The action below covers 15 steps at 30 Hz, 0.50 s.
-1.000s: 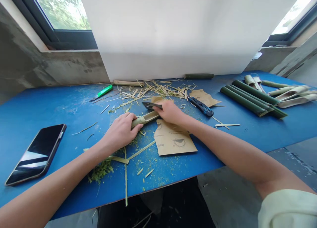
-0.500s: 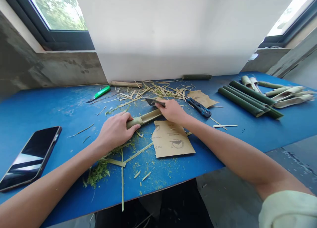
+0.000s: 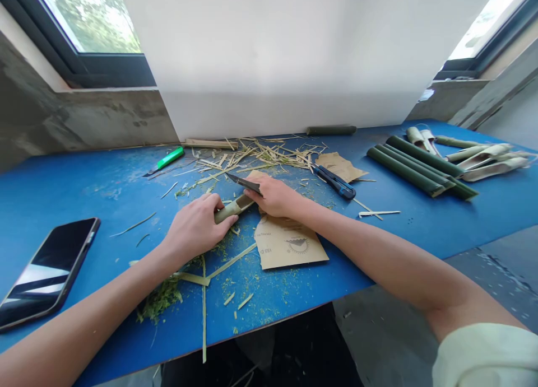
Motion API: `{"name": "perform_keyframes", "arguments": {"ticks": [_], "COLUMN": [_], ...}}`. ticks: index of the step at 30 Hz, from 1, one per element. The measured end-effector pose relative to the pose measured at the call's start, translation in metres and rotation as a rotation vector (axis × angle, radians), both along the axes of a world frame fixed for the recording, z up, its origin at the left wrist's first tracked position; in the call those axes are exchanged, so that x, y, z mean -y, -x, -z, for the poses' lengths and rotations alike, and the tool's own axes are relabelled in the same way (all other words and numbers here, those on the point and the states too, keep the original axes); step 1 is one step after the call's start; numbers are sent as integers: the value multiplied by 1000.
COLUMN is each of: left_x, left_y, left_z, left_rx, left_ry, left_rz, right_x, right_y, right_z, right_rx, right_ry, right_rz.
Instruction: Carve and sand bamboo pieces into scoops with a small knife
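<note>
My left hand (image 3: 202, 222) is closed round the near end of a pale green bamboo piece (image 3: 233, 209), hollowed out like a scoop. Across its farther part lies my right hand (image 3: 273, 195), closed on a dark, pointed flat piece with a tan patch beside it, which looks like folded sandpaper (image 3: 244, 182). My right fingers hide the bamboo's far end. Below that hand a brown-backed sandpaper sheet (image 3: 290, 247) rests on the blue table (image 3: 348, 247). Green shavings (image 3: 162, 300) and pale strips lie around my left wrist.
A phone (image 3: 50, 272) lies at the left. Farther back are a green-handled knife (image 3: 166, 160), a heap of bamboo splinters (image 3: 269, 154), a blue-black utility knife (image 3: 336, 182) and another sandpaper piece (image 3: 341, 166). Dark green bamboo lengths (image 3: 414, 166) and carved bamboo scoops (image 3: 490, 157) lie at the right.
My right hand has slid left and slightly down along the bamboo, closer to my left hand, with the dark piece moving along. My left hand keeps its hold.
</note>
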<state>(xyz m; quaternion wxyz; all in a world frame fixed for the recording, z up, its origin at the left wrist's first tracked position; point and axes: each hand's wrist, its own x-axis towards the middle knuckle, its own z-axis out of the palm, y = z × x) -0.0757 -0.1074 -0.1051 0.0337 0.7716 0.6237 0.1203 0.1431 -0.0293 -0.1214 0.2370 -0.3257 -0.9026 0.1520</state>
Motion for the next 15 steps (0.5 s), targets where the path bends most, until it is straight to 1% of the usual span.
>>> {"name": "perform_keyframes", "arguments": {"ticks": [3,5,8,9,10,11,14,15], "left_x": [0,-1,-1,0,0,1,2,3], "left_y": [0,1,2,2,2,1,1,0], "left_z": [1,1,0,1,1,1,3,3], "left_rx": [39,41,35,37,39,39,29,25], "left_ry": [4,5,16,15,8,-2,-34,-37], "left_rz": [1,0,-11,-9,-3,6,38,42], "right_x": [11,10,-1,-3,-3,-1,7,6], "right_y": [12,13,6,4,4,4,8,8], "right_z": [0,-1,-2,-1,0,1,4,4], "right_rx": [-50,-20,64,70,55,23,-87,-90], "right_ry": [112,182,152,131,125,134,193,199], "right_rz": [11,94,292,339,351,320,115,92]}}
